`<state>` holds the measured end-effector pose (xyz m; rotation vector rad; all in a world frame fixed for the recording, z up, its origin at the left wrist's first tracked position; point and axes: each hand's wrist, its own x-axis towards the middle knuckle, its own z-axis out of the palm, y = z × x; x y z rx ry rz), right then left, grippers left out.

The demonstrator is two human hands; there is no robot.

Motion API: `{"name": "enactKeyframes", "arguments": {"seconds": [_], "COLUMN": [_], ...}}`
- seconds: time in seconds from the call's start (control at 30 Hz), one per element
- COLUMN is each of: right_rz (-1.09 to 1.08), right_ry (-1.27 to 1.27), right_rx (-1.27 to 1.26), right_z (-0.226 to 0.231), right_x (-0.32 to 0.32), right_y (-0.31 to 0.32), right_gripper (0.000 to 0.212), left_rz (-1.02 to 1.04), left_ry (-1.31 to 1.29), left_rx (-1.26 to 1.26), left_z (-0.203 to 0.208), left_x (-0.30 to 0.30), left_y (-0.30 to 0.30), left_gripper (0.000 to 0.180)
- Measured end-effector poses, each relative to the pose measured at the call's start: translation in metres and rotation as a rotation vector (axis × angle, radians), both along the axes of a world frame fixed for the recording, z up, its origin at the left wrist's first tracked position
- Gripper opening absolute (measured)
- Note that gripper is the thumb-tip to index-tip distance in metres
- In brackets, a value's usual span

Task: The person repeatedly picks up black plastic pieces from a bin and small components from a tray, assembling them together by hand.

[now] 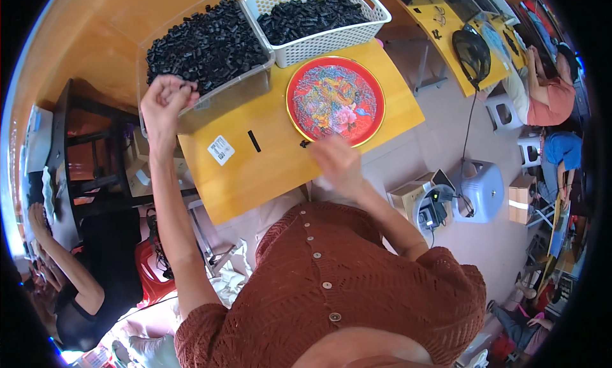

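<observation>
1 yellow tabletop (268, 186) is the largest thing, w/ a round red tray (374, 87) set close to its near edge. Next, a clear plastic tub (236, 99), L of tray & farther back, heaped w/ short black plastic pcs (210, 46). Then a white perforated basket (331, 43), just past the tray's far rim, beside the tub, also loaded w/ small black parts (312, 17). The tray itself: gold rim, flower print incl. a pink bloom, lots of tiny bits over it. Blue-grey plastic stool (479, 192) on the floor, R of tray & nearer the wearer.

Hands, 2. L hand (167, 97): well L of tray, raised at the tub's near side; fingers bent in toward thumb, something dark at the tips, can't tell if it's a held pc. R hand (338, 164): right by tray's near rim, motion-blurred; fingers look partly curled, can't tell if gripping.

Smaller stuff: white label (221, 150) w/ dark print, flat, L of tray. Straight black strip (254, 141), btw label & tray. Small black pc (305, 144) just off tray's near-L rim, nr the R fingertips; can't tell if touched. Smallest: tiny silvery pcs (319, 94), scattered across the tray's inside.
</observation>
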<state>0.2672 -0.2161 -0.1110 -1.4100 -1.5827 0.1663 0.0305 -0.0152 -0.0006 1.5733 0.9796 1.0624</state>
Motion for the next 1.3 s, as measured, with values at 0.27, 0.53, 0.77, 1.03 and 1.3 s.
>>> {"name": "enactKeyframes", "arguments": {"seconds": [0.27, 0.53, 0.77, 1.03, 1.3], "right_rz": [-0.258, -0.148, -0.334, -0.141, -0.128], "right_ry": [-0.201, -0.162, -0.158, -0.105, 0.513], "right_rx": [-0.311, -0.391, -0.202, -0.334, -0.353], "right_z": [-0.002, -0.012, -0.005, -0.013, 0.004], "right_x": [0.067, 0.064, 0.076, 0.053, 0.081], "right_y": [0.018, 0.04, 0.039, 0.046, 0.043], "right_gripper": [0.013, 0.013, 0.012, 0.013, 0.017], "left_rz": [0.024, 0.107, 0.104, 0.105, 0.118], "left_ry": [-0.178, -0.134, -0.129, -0.134, -0.121], "left_rx": [-0.273, -0.261, -0.277, -0.256, -0.253], "left_z": [-0.112, -0.159, -0.157, -0.158, -0.155], "left_x": [0.021, 0.05, 0.048, 0.049, 0.049], "left_y": [-0.093, -0.109, -0.109, -0.109, -0.111], "left_gripper": [0.01, 0.009, 0.009, 0.009, 0.008]}}
